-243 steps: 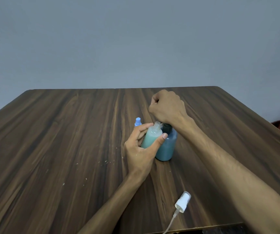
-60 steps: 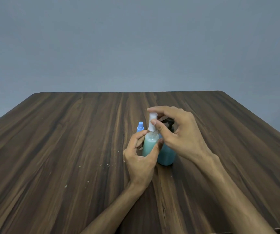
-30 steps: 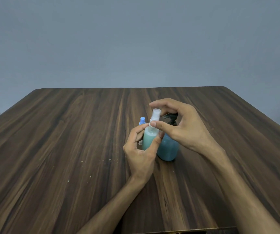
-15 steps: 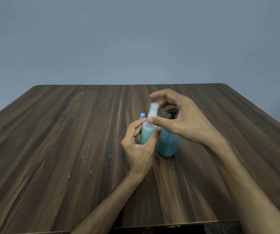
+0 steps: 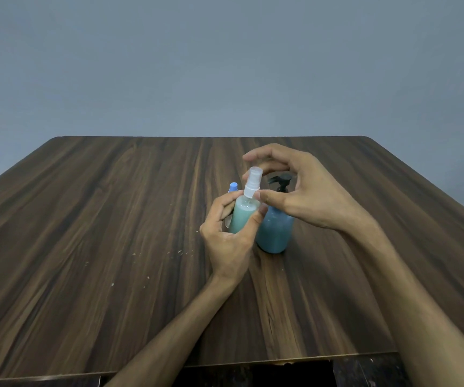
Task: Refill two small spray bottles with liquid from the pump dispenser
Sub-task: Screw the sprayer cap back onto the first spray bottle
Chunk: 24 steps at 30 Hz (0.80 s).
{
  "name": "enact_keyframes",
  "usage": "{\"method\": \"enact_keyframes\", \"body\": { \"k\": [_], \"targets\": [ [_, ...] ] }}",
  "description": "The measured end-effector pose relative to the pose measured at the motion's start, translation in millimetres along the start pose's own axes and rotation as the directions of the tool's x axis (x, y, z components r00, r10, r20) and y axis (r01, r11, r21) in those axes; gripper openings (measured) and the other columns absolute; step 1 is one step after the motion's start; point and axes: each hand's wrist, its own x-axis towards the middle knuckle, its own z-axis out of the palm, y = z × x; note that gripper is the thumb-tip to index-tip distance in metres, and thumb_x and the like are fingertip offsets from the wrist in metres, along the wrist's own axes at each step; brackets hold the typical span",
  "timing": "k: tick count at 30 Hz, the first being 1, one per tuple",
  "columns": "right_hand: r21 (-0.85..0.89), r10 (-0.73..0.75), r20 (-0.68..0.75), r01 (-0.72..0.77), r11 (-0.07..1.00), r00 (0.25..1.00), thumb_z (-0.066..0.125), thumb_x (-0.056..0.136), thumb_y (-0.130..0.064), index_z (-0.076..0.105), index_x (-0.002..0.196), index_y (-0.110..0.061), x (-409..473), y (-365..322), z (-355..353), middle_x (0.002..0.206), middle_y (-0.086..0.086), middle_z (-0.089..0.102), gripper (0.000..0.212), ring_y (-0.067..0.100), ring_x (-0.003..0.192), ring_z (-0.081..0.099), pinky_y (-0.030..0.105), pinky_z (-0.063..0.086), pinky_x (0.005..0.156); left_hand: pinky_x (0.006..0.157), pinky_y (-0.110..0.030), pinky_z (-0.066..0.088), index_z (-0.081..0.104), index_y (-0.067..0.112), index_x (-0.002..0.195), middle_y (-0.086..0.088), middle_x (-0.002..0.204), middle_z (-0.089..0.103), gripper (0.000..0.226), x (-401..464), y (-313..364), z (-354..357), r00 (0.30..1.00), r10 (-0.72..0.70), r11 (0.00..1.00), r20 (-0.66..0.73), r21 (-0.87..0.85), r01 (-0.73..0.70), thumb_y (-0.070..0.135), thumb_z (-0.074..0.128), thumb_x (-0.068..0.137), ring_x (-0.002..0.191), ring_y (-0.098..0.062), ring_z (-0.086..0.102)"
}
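right hand [image 5: 306, 191] has let go of the spray bottle [image 5: 244, 213]; left hand [image 5: 229, 241] keeps its grip

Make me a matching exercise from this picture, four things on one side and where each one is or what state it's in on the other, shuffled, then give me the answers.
Things
1. spray bottle with the white sprayer
2. pump dispenser
3. blue-capped bottle
4. right hand

States
A. standing on the table, holds darker blue liquid, black pump on top
B. mostly hidden behind the left hand, only its cap shows clearly
C. gripped in the left hand, pale green liquid inside
D. fingers loosely curved beside the white sprayer, gripping nothing

Pairs: 1-C, 2-A, 3-B, 4-D
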Motion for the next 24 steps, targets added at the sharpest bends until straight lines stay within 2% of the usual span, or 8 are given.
{"method": "enact_keyframes", "body": {
  "k": [2, 4, 8, 11, 13, 15, 20, 24],
  "targets": [
    [-0.005, 0.002, 0.005, -0.002, 1.0, 1.0, 0.079, 0.087, -0.008, 0.065, 0.128, -0.03, 0.6, -1.5, 0.2, 0.105, -0.016, 0.078, 0.049, 0.003, 0.11, 0.07, 0.034, 0.055, 0.098, 0.08, -0.025, 0.061, 0.07, 0.012, 0.111, -0.011, 0.109, 0.075, 0.037, -0.1, -0.7, -0.9, 1.0, 0.005, 1.0, 0.004, 0.008, -0.006, 0.011, 0.089, 0.079, 0.097, -0.018, 0.076],
    [0.005, 0.021, -0.004, -0.021, 1.0, 1.0, 0.082, 0.086, -0.011, 0.067, 0.124, -0.031, 1.5, -1.4, 0.4, 0.1, -0.013, 0.077, 0.045, 0.006, 0.104, 0.071, 0.037, 0.057, 0.096, 0.08, -0.022, 0.06, 0.07, 0.008, 0.112, -0.012, 0.108, 0.075, 0.038, 0.2, -0.2, -1.1, 1.0, 0.01, 1.0, 0.007, 0.014, -0.01, 0.009, 0.089, 0.079, 0.096, -0.014, 0.076],
    [-0.025, 0.025, -0.035, -0.026, 0.999, 0.999, 0.087, 0.085, -0.03, 0.069, 0.118, -0.032, 3.3, 1.8, 5.6, 0.094, -0.007, 0.073, 0.038, 0.009, 0.093, 0.071, 0.032, 0.059, 0.087, 0.079, -0.017, 0.057, 0.071, -0.001, 0.11, -0.014, 0.106, 0.075, 0.036, 0.0, -1.6, -0.6, 1.0, 0.014, 0.999, 0.022, 0.034, -0.015, 0.002, 0.088, 0.079, 0.094, -0.006, 0.074],
    [-0.036, 0.008, -0.042, -0.01, 0.999, 0.999, 0.086, 0.085, -0.036, 0.069, 0.121, -0.031, 0.8, 2.3, 10.6, 0.105, -0.015, 0.073, 0.04, 0.003, 0.102, 0.068, 0.022, 0.054, 0.09, 0.08, -0.018, 0.057, 0.071, 0.001, 0.11, -0.013, 0.104, 0.075, 0.034, -0.7, -2.6, -1.0, 1.0, 0.016, 1.0, 0.021, 0.017, -0.016, 0.002, 0.087, 0.08, 0.096, -0.012, 0.074],
    [0.003, 0.0, -0.022, 0.0, 1.0, 1.0, 0.084, 0.088, -0.026, 0.067, 0.129, -0.029, -1.4, 0.0, 9.1, 0.116, -0.017, 0.073, 0.044, 0.0, 0.115, 0.065, 0.02, 0.048, 0.1, 0.08, -0.018, 0.057, 0.071, 0.002, 0.11, -0.012, 0.105, 0.075, 0.034, -0.1, -1.4, -1.1, 1.0, 0.009, 1.0, 0.016, 0.004, -0.009, 0.004, 0.087, 0.08, 0.096, -0.01, 0.075],
    [0.037, -0.01, -0.022, 0.011, 0.999, 1.0, 0.082, 0.087, -0.014, 0.065, 0.131, -0.027, -0.9, 0.3, 7.5, 0.111, -0.013, 0.076, 0.049, 0.001, 0.116, 0.066, 0.022, 0.046, 0.105, 0.079, -0.017, 0.057, 0.07, 0.005, 0.11, -0.011, 0.106, 0.076, 0.035, 0.8, 0.5, -0.8, 1.0, 0.013, 1.0, 0.015, 0.002, -0.013, 0.006, 0.087, 0.08, 0.094, -0.008, 0.075],
    [0.072, 0.014, -0.06, -0.009, 0.997, 0.998, 0.092, 0.079, -0.029, 0.065, 0.124, -0.035, 4.1, 2.0, 17.4, 0.095, -0.007, 0.076, 0.053, 0.009, 0.103, 0.071, 0.032, 0.053, 0.092, 0.08, -0.017, 0.056, 0.07, -0.005, 0.106, -0.003, 0.1, 0.075, 0.032, -0.5, -1.8, -0.6, 0.998, 0.043, 0.999, 0.052, 0.026, -0.044, 0.007, 0.086, 0.08, 0.093, -0.004, 0.073],
    [0.143, -0.017, -0.044, 0.023, 0.989, 0.999, 0.091, 0.081, -0.025, 0.069, 0.126, -0.025, 1.7, 1.8, 10.9, 0.104, -0.006, 0.077, 0.05, 0.009, 0.109, 0.071, 0.035, 0.053, 0.101, 0.081, -0.018, 0.057, 0.07, -0.001, 0.108, -0.005, 0.105, 0.076, 0.032, 0.4, -0.1, -1.2, 0.999, 0.033, 0.999, 0.038, 0.001, -0.033, 0.002, 0.086, 0.08, 0.096, -0.005, 0.074]
  ]
}}
